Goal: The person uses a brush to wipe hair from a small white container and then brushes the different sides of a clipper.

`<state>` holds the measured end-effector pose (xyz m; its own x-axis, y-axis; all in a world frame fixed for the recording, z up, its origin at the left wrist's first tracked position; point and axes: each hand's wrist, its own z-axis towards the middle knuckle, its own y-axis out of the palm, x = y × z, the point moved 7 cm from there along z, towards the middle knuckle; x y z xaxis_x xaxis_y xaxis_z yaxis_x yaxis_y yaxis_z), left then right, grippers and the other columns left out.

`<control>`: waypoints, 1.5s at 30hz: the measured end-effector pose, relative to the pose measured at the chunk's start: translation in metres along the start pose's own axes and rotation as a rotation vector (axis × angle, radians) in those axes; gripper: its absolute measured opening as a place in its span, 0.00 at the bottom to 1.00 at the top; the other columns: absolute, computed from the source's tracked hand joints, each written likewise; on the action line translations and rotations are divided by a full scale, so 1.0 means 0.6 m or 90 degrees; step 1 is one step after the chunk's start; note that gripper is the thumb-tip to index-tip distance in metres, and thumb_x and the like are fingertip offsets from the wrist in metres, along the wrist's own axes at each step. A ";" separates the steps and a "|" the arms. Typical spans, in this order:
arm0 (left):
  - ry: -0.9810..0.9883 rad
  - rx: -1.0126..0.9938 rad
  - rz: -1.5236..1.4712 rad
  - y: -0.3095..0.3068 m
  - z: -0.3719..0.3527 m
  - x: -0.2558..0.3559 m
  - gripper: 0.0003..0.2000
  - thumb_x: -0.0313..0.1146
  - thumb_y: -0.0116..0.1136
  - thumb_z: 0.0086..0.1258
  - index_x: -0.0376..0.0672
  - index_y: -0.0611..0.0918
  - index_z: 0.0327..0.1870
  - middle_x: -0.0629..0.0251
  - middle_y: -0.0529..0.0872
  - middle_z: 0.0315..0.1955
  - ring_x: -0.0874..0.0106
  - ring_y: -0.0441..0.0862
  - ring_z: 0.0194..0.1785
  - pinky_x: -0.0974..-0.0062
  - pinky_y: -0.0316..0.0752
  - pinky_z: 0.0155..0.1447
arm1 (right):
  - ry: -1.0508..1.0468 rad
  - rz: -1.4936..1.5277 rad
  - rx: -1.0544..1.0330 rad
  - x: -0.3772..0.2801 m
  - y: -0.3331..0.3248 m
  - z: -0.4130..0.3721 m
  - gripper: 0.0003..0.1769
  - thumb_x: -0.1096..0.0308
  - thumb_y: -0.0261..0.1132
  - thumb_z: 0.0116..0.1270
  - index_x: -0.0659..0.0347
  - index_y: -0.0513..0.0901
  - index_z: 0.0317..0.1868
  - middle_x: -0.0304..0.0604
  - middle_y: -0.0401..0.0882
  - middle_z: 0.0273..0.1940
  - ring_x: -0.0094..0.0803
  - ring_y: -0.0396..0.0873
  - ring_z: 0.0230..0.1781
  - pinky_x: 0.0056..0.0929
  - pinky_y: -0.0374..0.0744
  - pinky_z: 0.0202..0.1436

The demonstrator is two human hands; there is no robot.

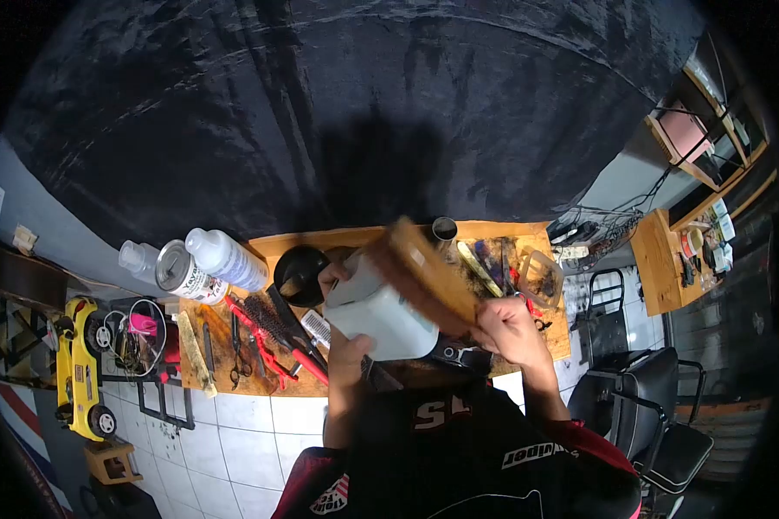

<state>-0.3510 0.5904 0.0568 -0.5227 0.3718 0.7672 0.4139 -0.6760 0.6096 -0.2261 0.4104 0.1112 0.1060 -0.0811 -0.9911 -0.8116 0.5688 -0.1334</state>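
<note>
A pale, box-shaped plastic container (381,324) is held up over the workbench, tilted. My left hand (348,356) is closed on its left side, thumb on the near face and fingers at the far edge. My right hand (509,330) grips the near right end of a wooden-handled brush (433,275) with brown bristles, blurred by motion. The brush slants across the container's upper right side and overlaps it in this view. Below them on the bench lie a black hair clipper (463,355) and a white brush (317,327).
On the wooden bench (221,346) stand a black bowl (301,275), a can (182,268) and a spray bottle (229,259). Scissors (239,363), red-handled tools and a clear tub (541,277) lie around. A black chair (649,406) is at right, a yellow toy car (85,372) at left.
</note>
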 end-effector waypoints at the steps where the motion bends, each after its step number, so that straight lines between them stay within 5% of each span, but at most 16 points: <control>1: 0.002 -0.003 -0.002 0.001 0.000 0.002 0.48 0.50 0.79 0.46 0.47 0.56 0.63 0.60 0.65 0.60 0.68 0.65 0.65 0.70 0.63 0.68 | 0.057 -0.002 0.052 0.018 -0.012 0.005 0.20 0.69 0.54 0.74 0.63 0.72 0.19 0.35 0.69 0.15 0.19 0.63 0.12 0.21 0.61 0.16; 2: 0.008 -0.006 -0.007 0.002 0.002 0.002 0.48 0.50 0.79 0.46 0.47 0.56 0.63 0.60 0.65 0.60 0.68 0.65 0.65 0.70 0.62 0.68 | 0.114 -0.004 0.104 0.036 -0.024 0.006 0.21 0.69 0.55 0.73 0.63 0.72 0.19 0.35 0.70 0.15 0.19 0.63 0.12 0.21 0.61 0.16; 5: 0.032 -0.028 -0.022 0.008 0.013 0.005 0.48 0.50 0.79 0.45 0.47 0.57 0.62 0.60 0.65 0.60 0.69 0.65 0.65 0.70 0.62 0.68 | -0.080 -0.268 0.181 0.027 -0.044 0.015 0.22 0.66 0.56 0.74 0.62 0.71 0.19 0.33 0.70 0.15 0.18 0.62 0.12 0.20 0.60 0.16; 6: 0.044 -0.037 -0.027 0.010 0.018 0.006 0.48 0.50 0.79 0.45 0.47 0.57 0.62 0.60 0.65 0.60 0.69 0.65 0.65 0.70 0.62 0.68 | -0.023 -0.245 0.180 0.034 -0.049 0.011 0.23 0.61 0.60 0.73 0.65 0.75 0.21 0.33 0.69 0.15 0.16 0.66 0.17 0.21 0.64 0.20; 9: 0.069 -0.056 -0.031 0.024 0.029 0.012 0.49 0.51 0.80 0.44 0.47 0.57 0.62 0.60 0.65 0.60 0.69 0.65 0.65 0.70 0.62 0.68 | 0.116 0.050 0.048 0.017 -0.024 -0.007 0.21 0.64 0.60 0.72 0.67 0.75 0.21 0.36 0.69 0.15 0.18 0.66 0.17 0.24 0.66 0.21; 10: 0.073 -0.045 -0.018 0.026 0.030 0.014 0.48 0.50 0.80 0.44 0.47 0.57 0.62 0.61 0.66 0.60 0.69 0.66 0.65 0.71 0.63 0.68 | 0.071 0.138 -0.010 0.021 -0.016 -0.012 0.18 0.68 0.60 0.71 0.68 0.77 0.22 0.37 0.72 0.17 0.18 0.68 0.17 0.26 0.67 0.22; 13: 0.044 0.009 0.031 0.016 0.023 0.005 0.48 0.48 0.81 0.44 0.46 0.58 0.62 0.62 0.67 0.59 0.70 0.68 0.64 0.72 0.65 0.67 | -0.009 -0.073 -0.059 -0.016 0.003 -0.007 0.18 0.68 0.60 0.71 0.66 0.79 0.22 0.33 0.74 0.18 0.16 0.68 0.17 0.21 0.65 0.20; 17: -0.038 0.046 0.030 0.000 0.003 -0.002 0.49 0.50 0.80 0.45 0.45 0.57 0.64 0.61 0.68 0.59 0.69 0.69 0.64 0.70 0.67 0.67 | 0.112 0.059 0.040 0.037 -0.010 0.000 0.19 0.69 0.57 0.73 0.67 0.76 0.21 0.36 0.72 0.16 0.17 0.67 0.14 0.21 0.63 0.17; 21: -0.009 0.010 0.001 0.018 0.008 0.010 0.50 0.52 0.79 0.45 0.45 0.57 0.65 0.60 0.69 0.60 0.67 0.70 0.64 0.69 0.68 0.67 | 0.000 -0.223 0.147 0.043 -0.043 0.018 0.22 0.65 0.56 0.75 0.64 0.74 0.20 0.33 0.69 0.15 0.14 0.63 0.13 0.18 0.59 0.16; 25: 0.040 -0.030 -0.017 0.047 0.025 0.025 0.52 0.55 0.78 0.46 0.44 0.57 0.67 0.59 0.69 0.60 0.66 0.71 0.64 0.68 0.70 0.66 | 0.083 0.023 0.098 0.031 -0.027 -0.002 0.23 0.65 0.53 0.76 0.62 0.70 0.19 0.33 0.66 0.14 0.15 0.60 0.12 0.21 0.57 0.15; 29: 0.006 -0.030 -0.023 0.047 0.015 0.012 0.51 0.57 0.76 0.47 0.44 0.57 0.68 0.58 0.69 0.61 0.65 0.71 0.64 0.67 0.70 0.66 | 0.000 0.247 -0.083 0.007 -0.005 -0.016 0.23 0.68 0.48 0.78 0.59 0.62 0.19 0.34 0.65 0.15 0.16 0.58 0.12 0.20 0.55 0.14; 34: -0.032 -0.030 -0.036 0.035 0.007 0.002 0.50 0.58 0.74 0.50 0.44 0.59 0.69 0.58 0.70 0.62 0.65 0.71 0.65 0.65 0.70 0.67 | 0.143 0.036 0.039 0.059 -0.033 -0.003 0.24 0.56 0.50 0.79 0.62 0.72 0.26 0.31 0.63 0.15 0.15 0.58 0.12 0.19 0.57 0.15; 37: -0.045 -0.036 -0.046 0.037 0.006 0.001 0.49 0.59 0.72 0.51 0.44 0.59 0.69 0.58 0.70 0.62 0.65 0.71 0.65 0.65 0.69 0.67 | 0.138 0.099 0.085 0.078 -0.027 -0.002 0.23 0.55 0.56 0.77 0.62 0.75 0.26 0.28 0.63 0.16 0.12 0.57 0.12 0.17 0.55 0.14; 41: -0.041 -0.055 -0.116 0.049 0.019 -0.019 0.48 0.60 0.70 0.53 0.44 0.60 0.69 0.58 0.70 0.63 0.65 0.71 0.65 0.64 0.69 0.68 | 0.034 0.191 0.026 0.062 0.003 0.008 0.20 0.53 0.51 0.78 0.64 0.74 0.42 0.29 0.65 0.19 0.15 0.60 0.16 0.18 0.59 0.19; 42: -0.036 -0.065 -0.140 0.050 0.027 -0.026 0.47 0.61 0.69 0.53 0.44 0.60 0.70 0.58 0.70 0.63 0.65 0.71 0.65 0.63 0.69 0.68 | 0.060 0.263 0.015 0.062 0.011 0.010 0.10 0.72 0.53 0.73 0.63 0.75 0.51 0.28 0.72 0.29 0.12 0.63 0.20 0.13 0.60 0.20; 45: -0.052 -0.067 -0.145 0.046 0.049 -0.056 0.49 0.66 0.67 0.52 0.44 0.62 0.69 0.57 0.70 0.63 0.65 0.71 0.65 0.64 0.70 0.67 | 0.060 0.363 -0.033 0.058 0.020 0.018 0.15 0.76 0.57 0.69 0.64 0.74 0.56 0.31 0.75 0.36 0.11 0.64 0.21 0.14 0.63 0.22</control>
<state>-0.3004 0.5782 0.0537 -0.5297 0.5690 0.6290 0.2100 -0.6305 0.7472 -0.2259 0.4236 0.0753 -0.4067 0.1521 -0.9008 -0.7527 0.5029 0.4248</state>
